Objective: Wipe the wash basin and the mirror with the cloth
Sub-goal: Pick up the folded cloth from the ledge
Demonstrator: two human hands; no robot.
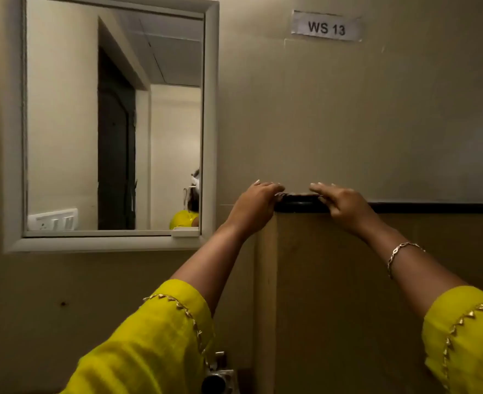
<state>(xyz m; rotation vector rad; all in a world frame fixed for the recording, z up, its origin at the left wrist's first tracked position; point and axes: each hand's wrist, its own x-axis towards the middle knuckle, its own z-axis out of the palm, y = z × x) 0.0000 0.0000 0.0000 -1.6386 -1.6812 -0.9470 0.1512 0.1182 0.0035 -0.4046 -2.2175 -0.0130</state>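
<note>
Both hands are raised to the black-edged ledge (433, 207) that runs along the wall ahead of you. Your left hand (256, 204) curls over the ledge's near corner, fingers bent down around the dark rim. Your right hand (345, 204) lies just beside it with fingers stretched flat along the top. Something thin and dark sits between them on the ledge; whether that is the cloth you need cannot be told from here, and neither hand clearly grips it.

The mirror (115, 120) hangs to the left of your hands and mostly above them, its white frame close to your left wrist, its long side upright. Your left hand is the nearer one, so a wipe there would probably start from that side. The wash basin itself is out of sight; only a metal tap fitting (217, 376) shows low down, beneath your left sleeve (155, 342), which suggests the basin lies below your arms. A label reading "WS 13" (326, 27) is stuck on the wall above your right hand.
</note>
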